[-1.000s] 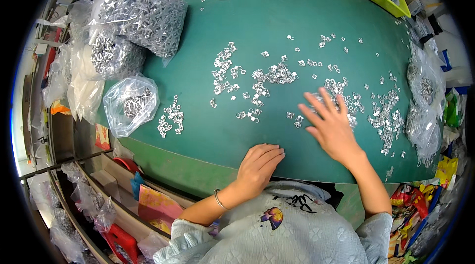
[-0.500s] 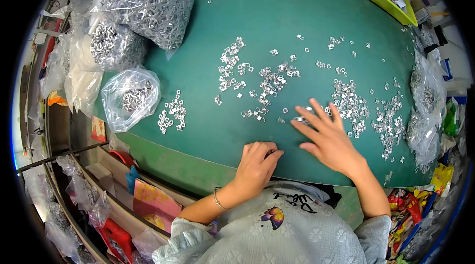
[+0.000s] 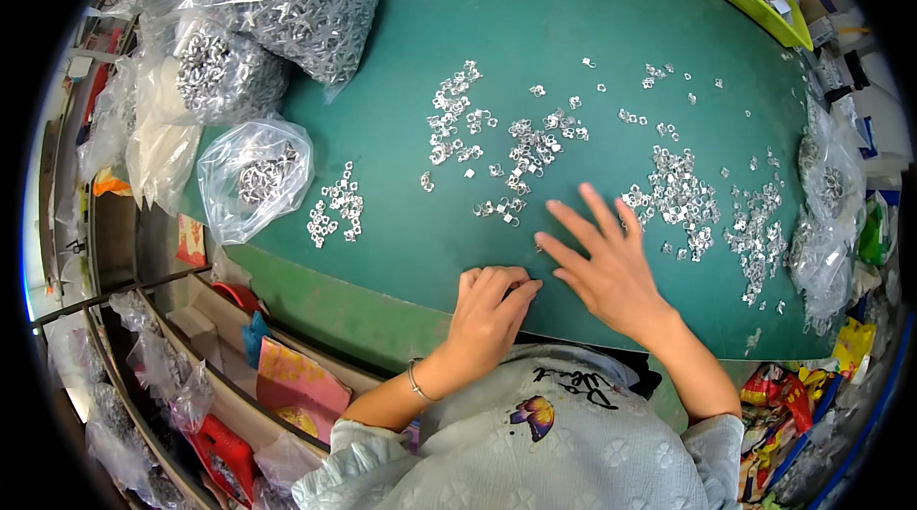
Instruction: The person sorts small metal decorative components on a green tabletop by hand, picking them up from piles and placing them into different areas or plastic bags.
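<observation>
Green table [image 3: 564, 18] | small pieces [image 3: 684, 190], apparently metal | plastic bags [image 3: 227, 209] | yellow-green tray [image 3: 751, 2]

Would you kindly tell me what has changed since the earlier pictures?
The right hand has moved left from over the large metal-piece cluster, closer to the left hand; what looks like a small piece shows at the right index fingertip. Whether either hand gripped or released anything is unclear. The left hand stays curled at the table edge; the clear bag stays put.

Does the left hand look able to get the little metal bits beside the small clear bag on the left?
Probably yes: only green tabletop shows between the left hand and the little metal bits, and the small clear bag sits beyond them, out of the way.
</observation>
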